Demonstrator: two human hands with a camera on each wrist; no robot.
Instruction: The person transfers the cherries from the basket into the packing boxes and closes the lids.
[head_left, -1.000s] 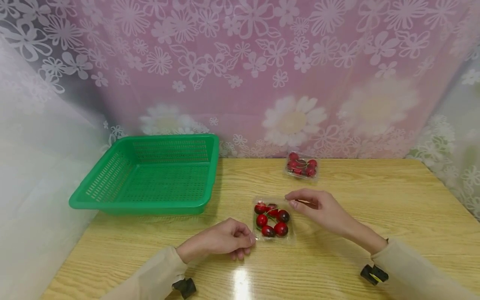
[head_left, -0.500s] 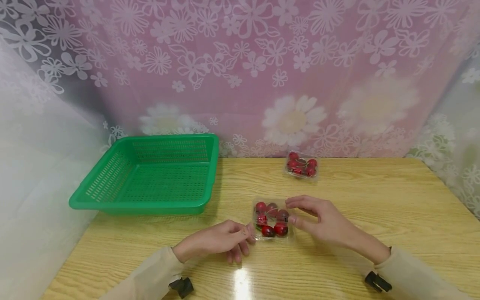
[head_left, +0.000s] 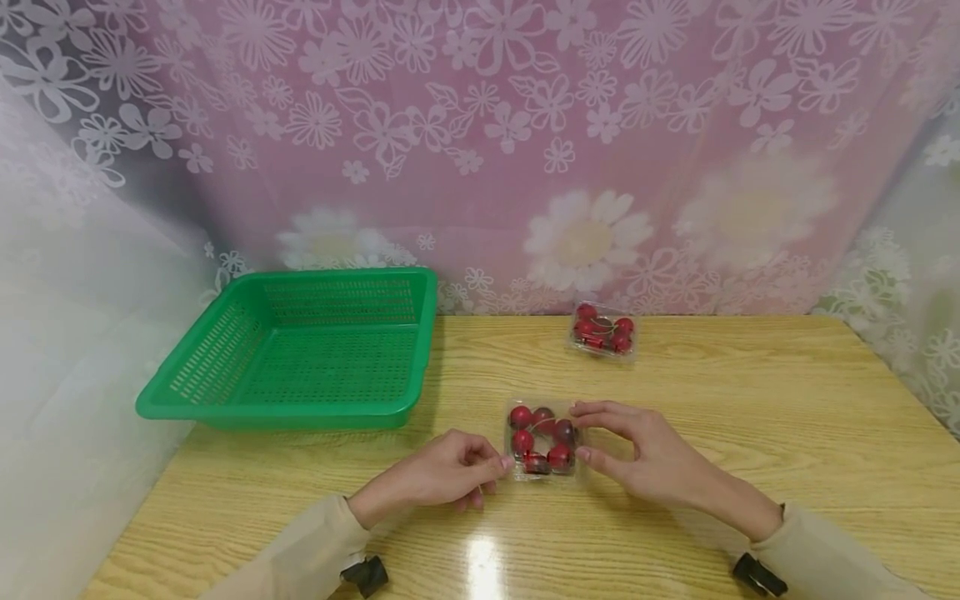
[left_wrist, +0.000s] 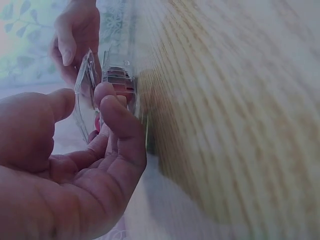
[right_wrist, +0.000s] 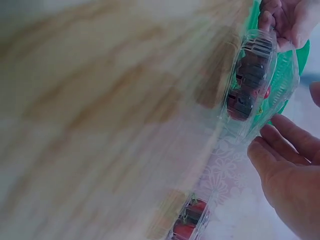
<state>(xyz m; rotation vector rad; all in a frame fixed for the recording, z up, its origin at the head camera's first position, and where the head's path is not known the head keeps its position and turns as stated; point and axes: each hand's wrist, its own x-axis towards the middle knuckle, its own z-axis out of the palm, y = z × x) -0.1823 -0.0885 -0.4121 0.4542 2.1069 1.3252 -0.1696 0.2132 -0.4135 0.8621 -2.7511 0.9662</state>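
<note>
A clear plastic clamshell box (head_left: pixel 543 479) of dark red cherries (head_left: pixel 521 417) lies on the table between my hands. Its lid (right_wrist: pixel 285 82) slants over the cherries, with a gap between lid and base in both wrist views. At the box's near left corner, my left hand (head_left: pixel 457 471) grips the edge, thumb at the lid and curled fingers by the base. From the other side, my right hand (head_left: pixel 648 454) reaches its fingertips to the lid's right edge, the thumb held apart from the fingers. The fingers of my left hand (left_wrist: pixel 95 165) partly hide the base in the left wrist view.
Another clear box (head_left: pixel 603 331) of cherries stands at the table's back edge. A green plastic basket (head_left: pixel 300 410) with slotted sides sits at the left. Behind the wooden table (head_left: pixel 750 400) hangs a pink floral curtain (head_left: pixel 465 167).
The lid has come down over the cherries, which now show through it. My right hand has moved slightly toward me; my left fingers spread, then drew in again at the corner.
</note>
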